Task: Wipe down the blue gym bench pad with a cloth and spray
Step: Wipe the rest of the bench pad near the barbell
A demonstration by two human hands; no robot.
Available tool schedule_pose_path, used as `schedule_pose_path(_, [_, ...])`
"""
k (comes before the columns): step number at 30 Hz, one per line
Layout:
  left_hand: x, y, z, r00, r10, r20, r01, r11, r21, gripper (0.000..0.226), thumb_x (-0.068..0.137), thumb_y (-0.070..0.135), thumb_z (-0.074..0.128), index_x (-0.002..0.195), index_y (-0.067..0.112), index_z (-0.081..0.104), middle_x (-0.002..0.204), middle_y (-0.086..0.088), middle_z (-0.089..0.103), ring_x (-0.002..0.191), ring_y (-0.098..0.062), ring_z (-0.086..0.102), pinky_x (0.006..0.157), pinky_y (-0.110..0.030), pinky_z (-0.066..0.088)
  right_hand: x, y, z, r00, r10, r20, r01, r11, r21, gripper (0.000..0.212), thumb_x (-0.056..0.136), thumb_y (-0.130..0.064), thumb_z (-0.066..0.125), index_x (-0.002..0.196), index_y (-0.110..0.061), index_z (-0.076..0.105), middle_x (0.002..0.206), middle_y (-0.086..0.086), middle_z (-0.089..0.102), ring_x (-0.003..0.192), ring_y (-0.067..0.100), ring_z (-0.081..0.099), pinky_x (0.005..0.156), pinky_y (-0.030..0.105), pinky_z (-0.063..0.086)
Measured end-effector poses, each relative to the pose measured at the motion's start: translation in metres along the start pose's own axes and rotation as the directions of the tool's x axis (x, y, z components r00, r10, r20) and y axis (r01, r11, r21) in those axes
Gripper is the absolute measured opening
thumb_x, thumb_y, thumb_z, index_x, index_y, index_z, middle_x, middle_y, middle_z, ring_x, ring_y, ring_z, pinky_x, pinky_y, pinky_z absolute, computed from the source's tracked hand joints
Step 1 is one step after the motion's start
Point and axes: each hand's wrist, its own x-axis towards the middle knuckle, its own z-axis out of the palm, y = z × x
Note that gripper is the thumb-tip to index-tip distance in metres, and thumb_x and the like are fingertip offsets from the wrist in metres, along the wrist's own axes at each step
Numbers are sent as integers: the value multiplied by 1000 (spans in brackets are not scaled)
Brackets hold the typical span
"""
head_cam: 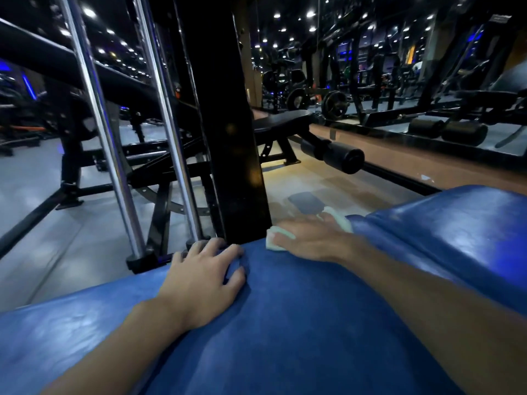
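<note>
The blue bench pad fills the lower half of the view, with a second blue section rising at the right. My right hand lies flat on a pale green cloth at the pad's far edge, fingers spread over it, and the cloth shows on both sides of the hand. My left hand rests on the pad's far edge, its fingers bent over the rim. No spray bottle is in view.
A black upright post stands just beyond the pad between my hands. Two chrome guide rods slant down at the left. A black bench, a foam roller pad and weight racks stand farther back on the floor.
</note>
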Motion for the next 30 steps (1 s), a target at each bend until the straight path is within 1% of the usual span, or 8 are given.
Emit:
schedule_pose_path(3, [-11,-11,1,997,-75,8,75,997,6,66,78,63,4,137,51,32,129,15,44,124,-16,41,100,-42,31,-5,20,-9,993,115,17,-116,993,11,62,92,-68,12,137,-42,47,143,0,51,131,25,43,110,53,16])
schedule_pose_path(6, [-12,-10,2,995,-98,-31,97,995,-24,59,81,59,13,131,42,41,122,10,49,115,-19,46,95,-40,35,-1,6,-10,988,152,15,-151,988,-41,61,93,-66,15,135,-38,50,140,2,53,127,25,46,107,53,19])
schedule_pose_path(9, [-10,-18,3,996,-82,-44,77,992,-102,47,82,57,24,114,32,48,108,9,49,102,-19,50,89,-39,40,7,-42,4,996,85,18,-85,996,-21,58,90,-65,16,125,-37,53,130,3,57,121,28,48,102,54,23])
schedule_pose_path(12, [-21,-36,-4,996,-78,-37,67,967,-247,41,81,54,34,109,32,54,106,12,48,94,-16,51,91,-39,45,6,-77,13,999,-39,-32,36,995,-88,57,92,-63,17,131,-37,49,127,3,56,120,28,48,98,52,26])
schedule_pose_path(15, [-41,-56,-14,994,-111,6,111,994,-17,61,79,65,16,129,48,45,128,16,43,122,-17,43,100,-44,37,3,-70,8,1000,-30,-7,30,1000,-1,51,93,-64,21,129,-40,49,120,1,57,117,27,50,98,49,28])
schedule_pose_path(19, [-66,-76,-24,982,-188,16,186,979,85,70,77,70,7,138,49,35,128,12,40,122,-16,39,94,-42,32,6,-95,5,996,50,78,-45,997,-66,58,93,-61,18,136,-35,44,132,7,51,122,32,45,100,53,26])
schedule_pose_path(26, [-91,-121,-21,967,-231,-104,228,973,-34,68,71,56,6,121,33,47,115,9,50,108,-19,48,92,-38,36,8,-215,33,983,-176,55,179,982,-56,59,93,-61,21,141,-32,40,142,7,46,129,32,39,104,56,22])
schedule_pose_path(30, [-97,-146,-26,967,-230,-113,209,964,-167,56,83,47,17,124,24,47,117,2,54,107,-25,52,91,-43,42,6,-234,34,965,-259,44,258,966,14,55,96,-59,25,141,-33,44,140,2,51,130,28,42,109,53,19])
